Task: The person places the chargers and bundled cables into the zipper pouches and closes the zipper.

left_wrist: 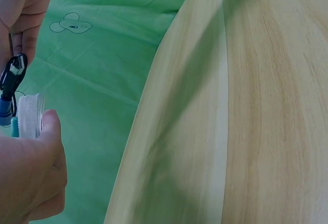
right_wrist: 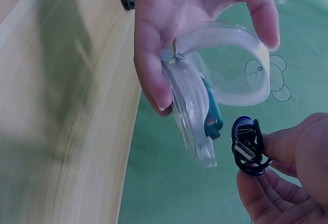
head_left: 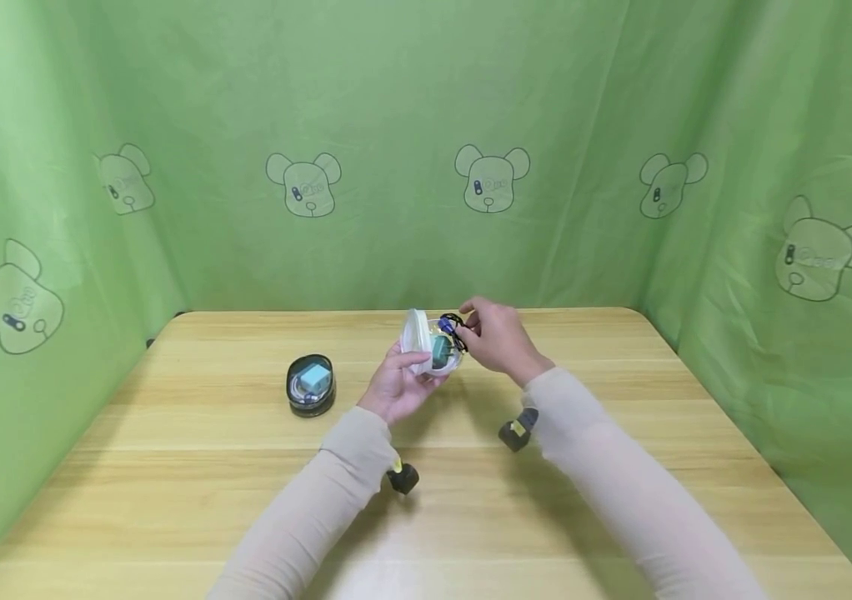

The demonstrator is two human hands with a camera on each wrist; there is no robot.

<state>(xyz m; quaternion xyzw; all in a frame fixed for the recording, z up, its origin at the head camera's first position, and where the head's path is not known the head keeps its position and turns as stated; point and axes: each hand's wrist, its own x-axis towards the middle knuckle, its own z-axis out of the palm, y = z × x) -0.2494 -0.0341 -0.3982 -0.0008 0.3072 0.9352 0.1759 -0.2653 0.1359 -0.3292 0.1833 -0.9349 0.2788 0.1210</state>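
In the head view my left hand (head_left: 396,387) grips a small clear round case (right_wrist: 192,108) above the table, its lid (right_wrist: 233,34) swung open. A teal plug charger (right_wrist: 212,114) sits inside the case. My right hand (head_left: 499,337) pinches a coiled black USB cable (right_wrist: 248,149) between thumb and fingers, just beside the case mouth. The cable's metal plug shows in the right wrist view, where the bundle hangs apart from the case. In the left wrist view my left thumb (left_wrist: 50,129) lies against the case.
A black-rimmed clear case (head_left: 310,409) stands on the wooden table (head_left: 193,450) to the left, holding a light blue block (head_left: 315,379) and a pale cable. Green curtains (head_left: 396,250) enclose the table's back and sides. Dark wrist cameras (head_left: 514,435) hang beneath both forearms.
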